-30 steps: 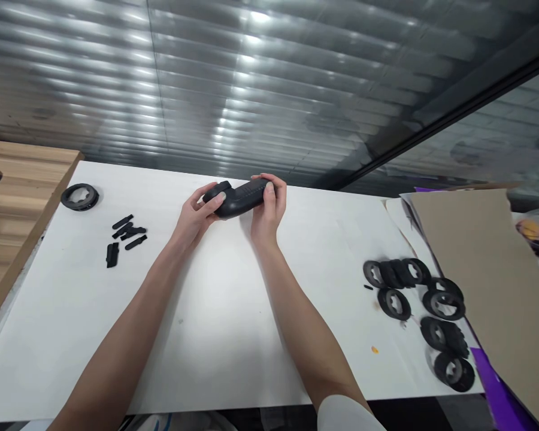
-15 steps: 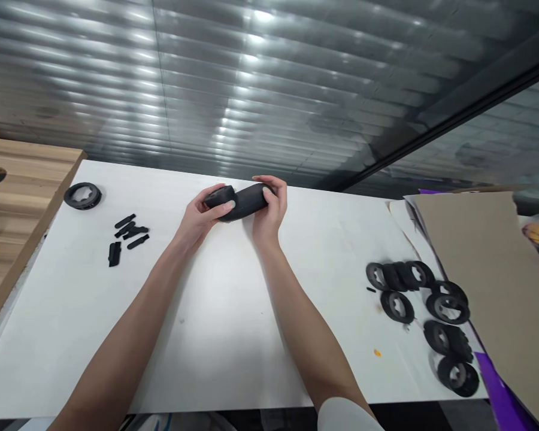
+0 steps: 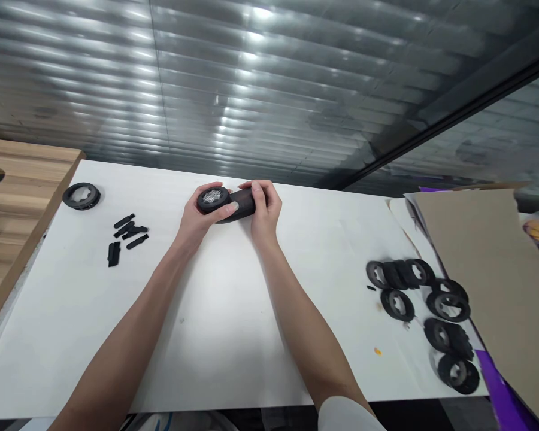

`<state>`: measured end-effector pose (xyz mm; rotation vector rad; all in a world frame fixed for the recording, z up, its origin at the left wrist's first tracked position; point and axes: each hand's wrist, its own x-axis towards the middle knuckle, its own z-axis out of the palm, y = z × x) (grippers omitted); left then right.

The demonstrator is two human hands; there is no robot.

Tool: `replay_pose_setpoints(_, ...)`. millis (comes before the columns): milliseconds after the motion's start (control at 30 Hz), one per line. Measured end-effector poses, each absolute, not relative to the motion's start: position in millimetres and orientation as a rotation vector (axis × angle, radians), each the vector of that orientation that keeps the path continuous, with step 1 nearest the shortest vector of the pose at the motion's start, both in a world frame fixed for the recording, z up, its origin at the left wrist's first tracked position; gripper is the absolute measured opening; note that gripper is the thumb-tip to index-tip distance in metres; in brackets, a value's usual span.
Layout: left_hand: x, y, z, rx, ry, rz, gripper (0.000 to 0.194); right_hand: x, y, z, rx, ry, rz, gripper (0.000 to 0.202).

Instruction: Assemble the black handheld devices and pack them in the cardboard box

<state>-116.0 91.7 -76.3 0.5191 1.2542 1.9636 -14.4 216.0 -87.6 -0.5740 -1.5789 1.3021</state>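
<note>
Both my hands hold a black lint remover (image 3: pixel 242 203) above the far part of the white table. Its round head carries a silver mesh disc (image 3: pixel 212 196) inside a black rim, facing up toward me. My left hand (image 3: pixel 195 218) wraps around the head, its thumb lying across the neck where head and handle meet. Fingers of my right hand (image 3: pixel 266 209) close around the other end of the handle, with the thumb on top. The undersides of both grips are hidden.
On the white table (image 3: pixel 224 335), a black ring (image 3: pixel 81 196) and several small black strips (image 3: pixel 130 227) lie left. Several black rings (image 3: pixel 397 305) are grouped right, beside a cardboard sheet (image 3: pixel 489 257). A glass wall (image 3: pixel 197 90) with blinds rises behind; a wooden board (image 3: pixel 31 173) adjoins at left.
The lint remover has turned so its mesh disc now faces up. Its head has come slightly left, and my right hand has moved a little left with the handle.
</note>
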Motion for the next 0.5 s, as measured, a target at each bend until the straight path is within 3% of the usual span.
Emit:
replay_pose_setpoints(333,-115.0,88.9,-68.9,0.713,1.443,1.963,0.057,-15.3,214.5,-84.0,-0.608,-1.6,1.351,0.041)
replay_pose_setpoints(500,-117.0,86.4,-68.0,0.771,1.468,1.911,0.049,-14.8,217.6,-86.0,-0.639,-1.58,1.402,0.032)
